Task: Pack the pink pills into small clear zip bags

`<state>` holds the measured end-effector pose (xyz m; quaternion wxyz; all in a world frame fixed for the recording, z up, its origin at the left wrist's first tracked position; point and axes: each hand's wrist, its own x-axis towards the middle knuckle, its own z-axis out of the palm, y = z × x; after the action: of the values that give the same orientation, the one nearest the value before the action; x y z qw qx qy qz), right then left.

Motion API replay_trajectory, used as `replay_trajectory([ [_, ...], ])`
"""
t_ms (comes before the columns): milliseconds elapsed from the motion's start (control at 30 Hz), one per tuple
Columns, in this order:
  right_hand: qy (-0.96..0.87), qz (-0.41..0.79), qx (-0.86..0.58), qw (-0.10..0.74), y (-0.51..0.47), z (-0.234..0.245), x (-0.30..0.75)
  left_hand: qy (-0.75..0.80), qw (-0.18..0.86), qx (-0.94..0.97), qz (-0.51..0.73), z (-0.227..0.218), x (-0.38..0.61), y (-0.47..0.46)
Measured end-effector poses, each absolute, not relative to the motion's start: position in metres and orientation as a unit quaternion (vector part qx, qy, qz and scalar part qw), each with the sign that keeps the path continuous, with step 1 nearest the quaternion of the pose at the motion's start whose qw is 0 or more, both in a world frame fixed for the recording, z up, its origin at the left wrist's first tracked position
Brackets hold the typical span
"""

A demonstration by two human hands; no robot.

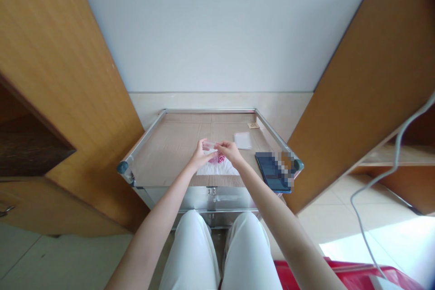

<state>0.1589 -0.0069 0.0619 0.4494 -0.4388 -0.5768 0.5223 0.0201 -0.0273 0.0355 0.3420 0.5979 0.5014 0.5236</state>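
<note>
Between my two hands is a small clear plastic bag [210, 144], held over the middle of the low table. My left hand [200, 156] grips its left side with thumb and fingers curved around it. The fingers of my right hand [230, 150] pinch its right edge. Just below the hands, a cluster of pink beads [221, 159] lies on a white sheet [217, 170], partly hidden by the hands. To the right of my right hand lies a stack of clear, whitish bags [242, 141].
The table [163, 149] has a brown top and a raised metal rim. A dark tablet [270, 172], partly pixelated, lies at its right edge. A small tan card [253, 125] is near the back right corner. Wooden cabinets [102, 145] flank the table; a grey cable [396, 158] hangs at right.
</note>
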Motion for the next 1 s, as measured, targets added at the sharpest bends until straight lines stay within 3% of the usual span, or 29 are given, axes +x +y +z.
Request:
replay_trajectory([
  [267, -0.599, 0.499, -0.444, 0.442, -0.01, 0.058, 0.154, 0.544, 0.26, 0.589, 0.538, 0.026, 0.029, -0.029],
  [567, -0.597, 0.518, -0.427, 0.439, -0.009, 0.059, 0.162, 0.478, 0.348, 0.576, 0.565, 0.037, 0.017, -0.032],
  [1000, -0.645, 0.517, -0.373, 0.421, -0.01, 0.06, 0.168, 0.489, 0.362, 0.567, 0.555, 0.043, 0.009, -0.033],
])
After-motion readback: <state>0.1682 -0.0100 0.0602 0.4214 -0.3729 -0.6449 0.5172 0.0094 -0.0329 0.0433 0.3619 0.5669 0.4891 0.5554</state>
